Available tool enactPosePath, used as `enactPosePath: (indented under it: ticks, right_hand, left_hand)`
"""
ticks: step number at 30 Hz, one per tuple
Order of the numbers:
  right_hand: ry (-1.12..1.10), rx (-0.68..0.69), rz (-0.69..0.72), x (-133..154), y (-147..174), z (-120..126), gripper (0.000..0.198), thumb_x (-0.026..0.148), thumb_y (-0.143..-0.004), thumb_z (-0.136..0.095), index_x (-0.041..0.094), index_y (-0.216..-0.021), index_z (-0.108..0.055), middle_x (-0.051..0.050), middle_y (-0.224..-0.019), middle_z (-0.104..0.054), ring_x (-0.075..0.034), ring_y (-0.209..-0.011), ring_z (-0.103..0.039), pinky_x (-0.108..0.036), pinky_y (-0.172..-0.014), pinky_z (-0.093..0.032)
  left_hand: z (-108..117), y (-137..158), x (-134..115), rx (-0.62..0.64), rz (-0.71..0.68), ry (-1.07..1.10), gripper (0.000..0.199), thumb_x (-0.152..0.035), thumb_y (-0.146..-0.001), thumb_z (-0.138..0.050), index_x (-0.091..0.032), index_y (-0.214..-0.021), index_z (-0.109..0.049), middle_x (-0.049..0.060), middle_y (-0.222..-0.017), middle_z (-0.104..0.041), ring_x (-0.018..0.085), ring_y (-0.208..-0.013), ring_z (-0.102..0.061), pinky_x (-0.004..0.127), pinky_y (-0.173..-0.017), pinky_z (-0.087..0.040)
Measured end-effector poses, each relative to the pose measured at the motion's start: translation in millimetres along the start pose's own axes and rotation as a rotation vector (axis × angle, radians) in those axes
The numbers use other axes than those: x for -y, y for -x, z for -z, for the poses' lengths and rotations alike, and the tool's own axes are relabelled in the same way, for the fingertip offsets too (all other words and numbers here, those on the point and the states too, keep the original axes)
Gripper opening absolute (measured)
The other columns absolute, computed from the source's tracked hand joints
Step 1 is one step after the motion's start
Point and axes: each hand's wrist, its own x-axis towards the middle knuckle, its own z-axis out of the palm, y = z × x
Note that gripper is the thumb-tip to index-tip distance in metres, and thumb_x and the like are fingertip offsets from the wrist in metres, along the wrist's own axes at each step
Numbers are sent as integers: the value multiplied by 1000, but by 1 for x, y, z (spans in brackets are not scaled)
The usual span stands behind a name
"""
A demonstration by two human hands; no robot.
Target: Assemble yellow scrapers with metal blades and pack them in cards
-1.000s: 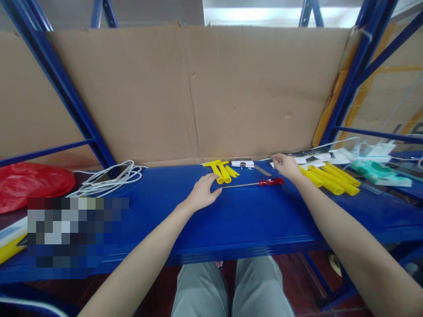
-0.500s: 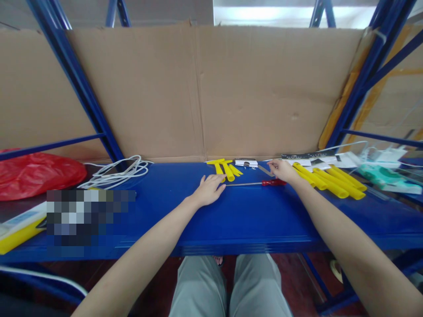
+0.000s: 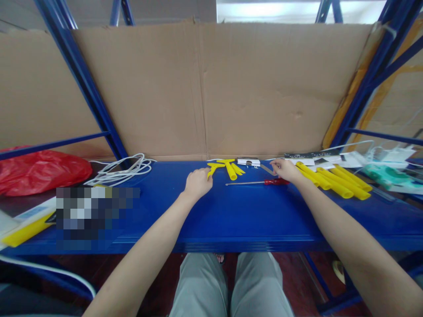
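Note:
My left hand [image 3: 198,182] is closed on a yellow T-shaped plastic handle [image 3: 214,166], fingers wrapped round its lower stem. Just to the right lie another yellow T-shaped handle [image 3: 232,171] and a smaller yellow plastic piece [image 3: 238,169]. A screwdriver with a red handle [image 3: 271,182] lies crosswise in front of them, its shaft pointing left. My right hand [image 3: 283,169] is above the screwdriver's handle end, thumb and fingers pinched together. Whatever they hold is too small to make out. A thin grey strip [image 3: 266,169] lies beside those fingertips, and a small white box [image 3: 249,162] is behind it.
Several yellow tubes [image 3: 340,187] lie on the blue shelf [image 3: 244,215] at right, near white papers [image 3: 306,161] and a green-and-white packet [image 3: 386,175]. At left are a coiled white cable [image 3: 122,169], a red plastic bag [image 3: 42,171] and a blurred-out patch. Cardboard [image 3: 264,88] stands behind.
My left hand has closed round the leftmost yellow handle and shifted slightly left with it, tilting it away from the other one. My right hand stays pinched by the grey strip.

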Motion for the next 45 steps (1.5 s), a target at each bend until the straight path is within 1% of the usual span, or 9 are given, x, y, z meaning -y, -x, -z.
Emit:
enactPosePath:
  ticks: [3, 9, 16, 21, 29, 33, 36, 39, 45]
  right_hand:
    - [-5, -18, 30, -3, -1, -1, 33, 24, -86, -41, 16, -106, -66, -4, -70, -71, -15, -58, -64, -24, -60, -48]
    - [27, -15, 43, -4, -2, -2, 33, 25, -86, -41, 17, -105, -67, -3, -66, -70, -16, -59, -64, -24, -60, -47]
    - [74, 3, 68, 1, -1, -3, 32, 25, -86, -42, 17, -102, -68, -4, -69, -71, -18, -63, -64, -25, -60, -46]
    - [93, 9, 77, 0, -3, -3, 32, 25, -85, -43, 19, -105, -68, -5, -75, -73, -19, -71, -66, -24, -62, -47]
    - [263, -23, -31, -8, -5, -5, 29, 22, -81, -49, 22, -99, -71, -7, -98, -72, -23, -88, -67, -28, -70, -49]
    - [247, 37, -33, -15, -9, -10, 22, 26, -78, -54, 20, -88, -73, -7, -88, -74, -21, -78, -67, -25, -64, -49]
    - [212, 103, -36, -17, -11, -11, 20, 31, -78, -57, 20, -78, -73, -6, -81, -74, -19, -71, -67, -24, -59, -47]
    - [182, 123, -47, -17, -12, -12, 16, 30, -75, -61, 20, -74, -73, -5, -79, -73, -18, -71, -66, -23, -59, -47]
    - [162, 136, -113, -17, -14, -13, 11, 26, -73, -64, 19, -69, -71, -3, -69, -71, -16, -63, -64, -22, -55, -45]
  left_hand:
    - [1, 0, 4, 11, 110, -14, 36, -30, -86, -44, -16, -114, -63, 14, -102, -69, 28, -96, -64, 35, -79, -50]
    - [2, -1, 10, 69, 212, -69, 33, -43, -81, -53, -16, -89, -71, 16, -87, -70, 30, -89, -66, 33, -73, -51]
    - [-8, -5, 15, 29, 90, -41, 26, -24, -81, -51, -14, -97, -69, 17, -105, -65, 29, -98, -63, 33, -83, -49]
    - [-17, -5, 18, 161, -95, 51, 54, -6, -76, -45, -21, -127, -55, 10, -114, -64, 23, -108, -59, 32, -94, -44]
    - [-12, -3, 17, 195, 9, -121, 58, -12, -73, -47, -15, -131, -50, 17, -124, -57, 31, -115, -52, 40, -93, -44]
    - [-15, -2, 14, 206, -83, -42, 56, -18, -81, -44, -17, -137, -43, 15, -133, -52, 30, -121, -49, 43, -97, -40]
    - [-18, -2, 13, 200, -131, 21, 50, -18, -84, -44, -16, -134, -47, 14, -133, -53, 28, -122, -49, 39, -100, -38]
    - [-19, -3, 14, 183, -145, 55, 49, -16, -83, -46, -16, -132, -49, 13, -132, -55, 25, -122, -50, 33, -100, -38]
    - [-15, -3, 11, 234, -145, 6, 46, -25, -85, -48, -16, -130, -52, 13, -126, -58, 26, -119, -52, 33, -98, -39]
